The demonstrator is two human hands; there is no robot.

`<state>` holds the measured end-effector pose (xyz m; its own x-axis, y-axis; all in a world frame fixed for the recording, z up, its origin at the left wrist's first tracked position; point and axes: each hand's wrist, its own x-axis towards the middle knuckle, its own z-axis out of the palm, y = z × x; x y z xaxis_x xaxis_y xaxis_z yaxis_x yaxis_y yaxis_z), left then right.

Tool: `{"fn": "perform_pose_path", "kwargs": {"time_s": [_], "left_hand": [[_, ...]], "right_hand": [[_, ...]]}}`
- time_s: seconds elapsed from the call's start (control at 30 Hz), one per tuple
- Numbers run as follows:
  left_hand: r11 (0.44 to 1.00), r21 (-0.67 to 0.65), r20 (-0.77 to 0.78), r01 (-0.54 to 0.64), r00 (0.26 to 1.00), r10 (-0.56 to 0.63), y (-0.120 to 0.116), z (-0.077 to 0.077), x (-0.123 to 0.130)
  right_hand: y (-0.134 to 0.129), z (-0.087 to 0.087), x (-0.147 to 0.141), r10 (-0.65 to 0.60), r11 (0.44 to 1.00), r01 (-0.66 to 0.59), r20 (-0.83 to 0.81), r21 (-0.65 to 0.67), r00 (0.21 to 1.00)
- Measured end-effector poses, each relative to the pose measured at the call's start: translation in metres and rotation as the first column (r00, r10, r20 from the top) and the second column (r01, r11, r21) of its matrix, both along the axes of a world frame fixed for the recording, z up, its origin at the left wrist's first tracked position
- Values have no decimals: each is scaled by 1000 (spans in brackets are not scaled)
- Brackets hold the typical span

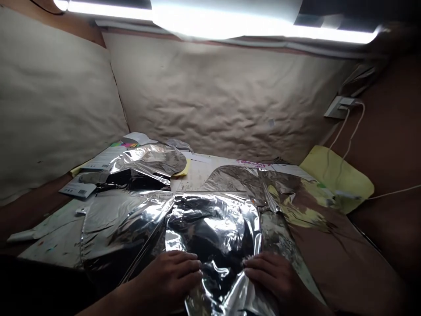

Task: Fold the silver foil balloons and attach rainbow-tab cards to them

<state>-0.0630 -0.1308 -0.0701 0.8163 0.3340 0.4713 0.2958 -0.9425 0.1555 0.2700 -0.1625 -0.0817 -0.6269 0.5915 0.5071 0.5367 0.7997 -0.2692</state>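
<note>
In the head view, a shiny silver foil bag (217, 232) lies flat in front of me, its lower part creased and reaching the bottom of the picture. My left hand (174, 274) is closed at its left edge, fingers together and pressed on the foil. Opposite, my right hand (271, 274) grips the right edge with curled fingers, and the foil bunches up beside it. Both thumbs are hidden. To the left lies a larger stack of silver foil bags (121, 219), close by my left forearm.
More foil lies behind, with clear plastic (226, 177) at the back. Printed white cards (79, 186) sit at the left, yellow paper (338, 175) at the right. A wall outlet (340, 106) holds white cords. A bright tube light (223, 22) hangs above.
</note>
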Motion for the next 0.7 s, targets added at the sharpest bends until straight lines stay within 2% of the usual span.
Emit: {"fn": "perform_pose_path", "kwargs": {"time_s": [0.07,0.1,0.13,0.2,0.23,0.3,0.37,0.47,0.53,0.57,0.6,0.67,0.7], "left_hand": [[978,-208,-25,-18,1000,13,0,5,-4],[946,-316,-30,-70,998,64,1,9,-4],[902,-406,-45,-149,989,143,3,13,-4],[794,-510,-109,-332,940,323,8,18,-3],[741,-529,-155,-414,906,394,11,20,-1],[651,-535,-248,-539,836,489,17,22,3],[580,-527,-311,-621,776,548,22,24,6],[553,-479,-373,-682,729,575,21,24,8],[579,-434,-376,-691,722,580,16,21,8],[613,-392,-344,-686,728,594,14,19,7],[668,-335,-295,-665,747,596,12,16,7],[799,-194,-209,-569,820,533,12,10,5],[853,-139,-201,-502,858,473,13,8,5]], "right_hand": [[4,5,-1,-21,987,13,-50,-161,999],[7,10,-2,-78,960,52,-85,-275,993],[12,14,-4,-164,910,107,-109,-401,981],[21,21,-9,-355,762,217,-113,-611,928],[25,24,-12,-422,693,248,-102,-677,901],[32,27,-18,-503,614,261,-114,-745,857],[35,27,-22,-557,578,268,-132,-771,820],[33,22,-23,-571,552,278,-113,-786,813],[28,16,-20,-542,581,314,-69,-751,838],[26,12,-18,-529,635,349,-58,-689,847],[23,8,-16,-513,716,388,-61,-581,856],[18,2,-11,-431,882,402,-76,-245,899],[16,0,-8,-367,929,363,-57,-68,928]]}}
